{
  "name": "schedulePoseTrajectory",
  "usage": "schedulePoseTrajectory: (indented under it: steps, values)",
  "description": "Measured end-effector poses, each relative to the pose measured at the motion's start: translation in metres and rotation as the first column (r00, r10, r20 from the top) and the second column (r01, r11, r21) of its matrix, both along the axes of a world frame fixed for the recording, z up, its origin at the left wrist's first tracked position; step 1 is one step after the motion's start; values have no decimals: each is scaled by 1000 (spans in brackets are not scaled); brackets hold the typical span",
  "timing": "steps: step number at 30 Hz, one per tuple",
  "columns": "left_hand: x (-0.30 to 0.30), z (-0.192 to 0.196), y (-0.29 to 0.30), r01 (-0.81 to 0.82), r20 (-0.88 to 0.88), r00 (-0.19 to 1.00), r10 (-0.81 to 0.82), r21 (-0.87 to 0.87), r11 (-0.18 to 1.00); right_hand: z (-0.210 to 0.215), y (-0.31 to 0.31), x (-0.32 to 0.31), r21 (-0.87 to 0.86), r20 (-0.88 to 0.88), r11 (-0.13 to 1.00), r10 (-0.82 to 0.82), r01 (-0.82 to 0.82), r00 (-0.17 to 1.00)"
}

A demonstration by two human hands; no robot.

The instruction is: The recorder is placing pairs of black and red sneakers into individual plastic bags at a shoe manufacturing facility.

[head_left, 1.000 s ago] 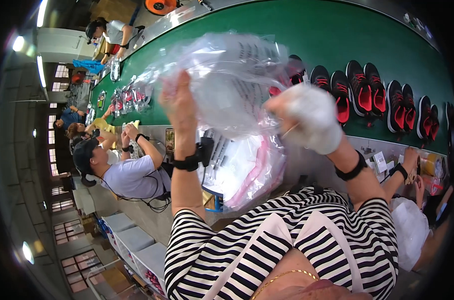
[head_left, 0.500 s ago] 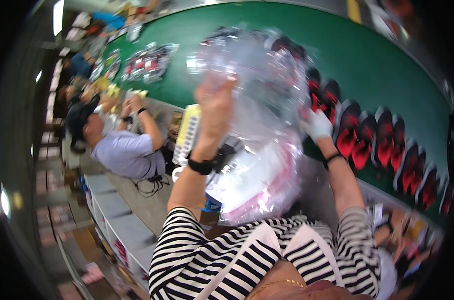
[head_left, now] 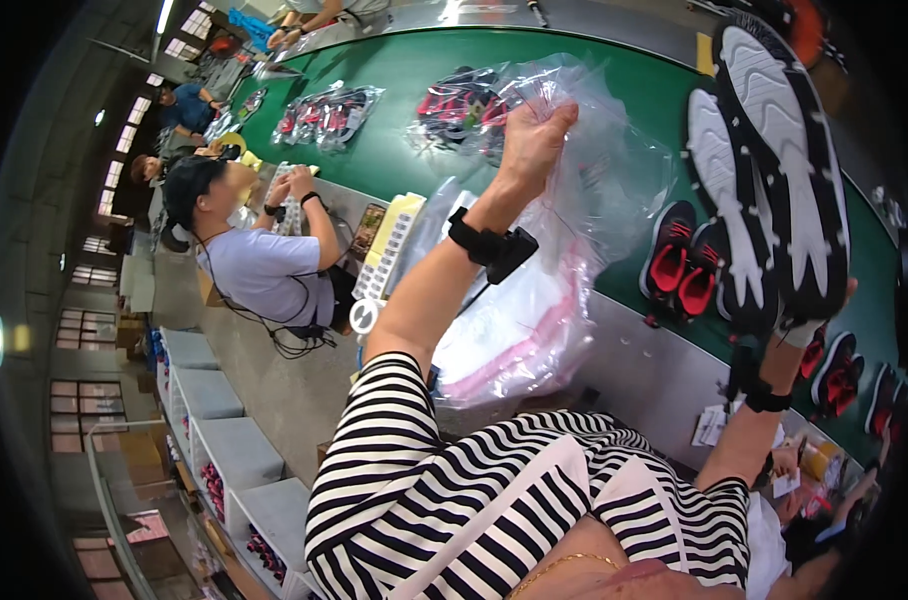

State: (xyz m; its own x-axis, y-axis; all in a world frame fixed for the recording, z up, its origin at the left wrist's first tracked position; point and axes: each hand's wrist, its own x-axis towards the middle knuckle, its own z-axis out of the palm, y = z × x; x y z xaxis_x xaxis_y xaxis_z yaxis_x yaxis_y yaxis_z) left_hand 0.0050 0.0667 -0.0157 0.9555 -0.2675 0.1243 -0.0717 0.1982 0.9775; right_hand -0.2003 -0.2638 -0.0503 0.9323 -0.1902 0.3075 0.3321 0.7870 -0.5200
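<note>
In the upper middle of the frame, the left hand has its fingers bent closed on the gathered edge of a clear bag, whose thin plastic spreads out to the right and lets the green table show through. Below this hand, a pile of clear bags with a pink edge lies at the centre of the frame. To the left of the hand, one clear packet contains black and red shoes, and farther left another packet contains similar ones; both lie on the green table. The right hand, at the right of the frame, grips a pair of shoes by its lower end, and the white and black soles face the camera. Most of its fingers are hidden by the shoes, so I cannot tell exactly how far they are bent. Near the held pair, a loose pair of black and red shoes stands on the table. In the lower left, white bins hold small reddish items.
</note>
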Motion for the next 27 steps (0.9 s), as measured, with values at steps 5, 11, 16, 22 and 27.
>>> schedulePoseTrajectory:
  steps: [5,11,16,22,27]
  values:
    - [-39,26,-33,95,10,995,-95,19,995,-16,16,-43,-794,-208,608,-316,29,926]
    - [-142,-13,-92,263,393,807,-440,428,865,32,90,-19,-958,-122,-216,-293,-190,948]
    - [-76,24,-115,7,694,700,-165,225,974,82,114,-24,-635,279,-748,10,192,960]
    - [-87,81,-177,262,676,398,-620,564,783,122,119,-16,-458,-38,-858,278,230,960]
    - [-142,69,-150,392,562,163,-811,718,576,99,126,-24,-580,-117,-756,447,304,887]
